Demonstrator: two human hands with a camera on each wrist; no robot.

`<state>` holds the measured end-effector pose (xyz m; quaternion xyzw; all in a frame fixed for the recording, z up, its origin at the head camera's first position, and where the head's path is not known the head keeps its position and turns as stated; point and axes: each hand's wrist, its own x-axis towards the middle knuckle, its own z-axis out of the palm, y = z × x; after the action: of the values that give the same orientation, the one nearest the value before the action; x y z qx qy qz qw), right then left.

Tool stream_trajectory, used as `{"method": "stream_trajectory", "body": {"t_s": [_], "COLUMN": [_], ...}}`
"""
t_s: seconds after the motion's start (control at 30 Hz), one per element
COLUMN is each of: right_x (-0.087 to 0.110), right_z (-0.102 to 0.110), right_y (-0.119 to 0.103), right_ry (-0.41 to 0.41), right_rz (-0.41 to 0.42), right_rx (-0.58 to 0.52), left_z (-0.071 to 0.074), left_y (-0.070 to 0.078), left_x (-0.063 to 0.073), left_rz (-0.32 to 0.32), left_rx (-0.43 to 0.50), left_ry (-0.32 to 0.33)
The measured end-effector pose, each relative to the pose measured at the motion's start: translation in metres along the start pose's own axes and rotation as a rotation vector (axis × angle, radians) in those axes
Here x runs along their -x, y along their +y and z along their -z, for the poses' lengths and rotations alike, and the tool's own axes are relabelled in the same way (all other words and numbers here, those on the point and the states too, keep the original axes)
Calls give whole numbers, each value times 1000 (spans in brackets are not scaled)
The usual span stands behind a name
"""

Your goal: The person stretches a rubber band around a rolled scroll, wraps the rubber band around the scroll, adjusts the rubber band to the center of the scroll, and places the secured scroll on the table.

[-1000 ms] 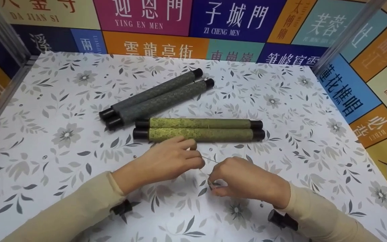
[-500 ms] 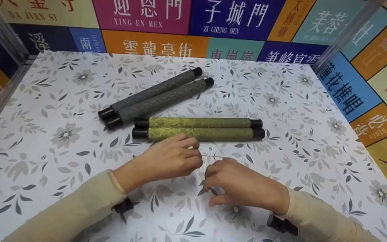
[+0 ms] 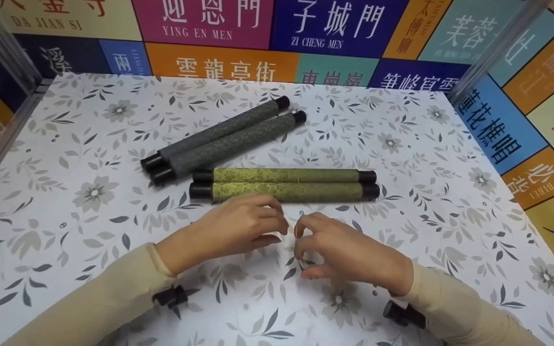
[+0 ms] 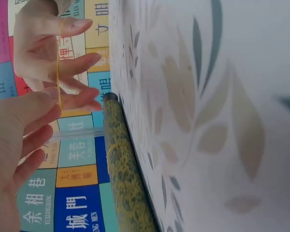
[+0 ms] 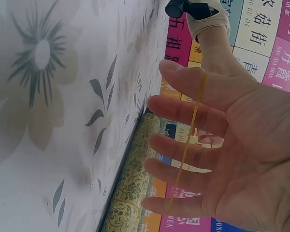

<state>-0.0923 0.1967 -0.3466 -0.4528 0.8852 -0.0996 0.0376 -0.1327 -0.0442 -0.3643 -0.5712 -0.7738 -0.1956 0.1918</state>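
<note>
A thin yellow rubber band (image 5: 192, 126) runs across the inside of my right hand (image 3: 354, 252), from the thumb to the little finger. In the right wrist view those fingers are extended and spread apart. My left hand (image 3: 231, 223) faces it a short gap away; in the left wrist view its thumb and forefinger (image 4: 50, 94) pinch the band's near side. Just beyond the hands lie two yellow-green patterned scrolls (image 3: 286, 192), side by side, with black end knobs. A band also circles the scroll (image 4: 118, 145) in the left wrist view.
Two dark grey scrolls (image 3: 236, 144) lie slantwise behind the yellow-green pair, one end near their left knobs. The table has a white floral cover (image 3: 387, 182). Colourful panels with lettering (image 3: 209, 29) rise at the back and sides. Black devices (image 3: 173, 295) sit under both wrists.
The strand stretched between the hands is no longer plainly seen in the head view. My right fingers have risen slightly and closed in towards the left hand, whose thumb now shows lower. The scrolls stay put.
</note>
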Motion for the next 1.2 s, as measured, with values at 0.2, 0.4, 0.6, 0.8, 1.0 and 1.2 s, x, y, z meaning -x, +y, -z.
{"method": "stream_trajectory", "body": {"t_s": [0.2, 0.4, 0.6, 0.8, 1.0, 1.2], "right_x": [-4, -4, -3, -2, 0, 1], "right_z": [1, 3, 3, 1, -3, -2], "right_y": [9, 12, 15, 18, 23, 27], "right_ry": [59, 47, 47, 45, 38, 49], "right_rz": [67, 21, -6, -9, 0, 12], "right_rx": [32, 15, -41, -44, -55, -34], "left_z": [5, 8, 7, -1, -10, -14], "left_y": [-21, -51, -88, -124, -152, -162], "left_x": [-4, -10, -15, -18, -9, 0], "left_rz": [97, 295, 583, 868, 1135, 1177], "left_rx": [-56, -117, -174, -208, -174, -121], "left_ry": [-48, -113, -243, -361, -425, -491]}}
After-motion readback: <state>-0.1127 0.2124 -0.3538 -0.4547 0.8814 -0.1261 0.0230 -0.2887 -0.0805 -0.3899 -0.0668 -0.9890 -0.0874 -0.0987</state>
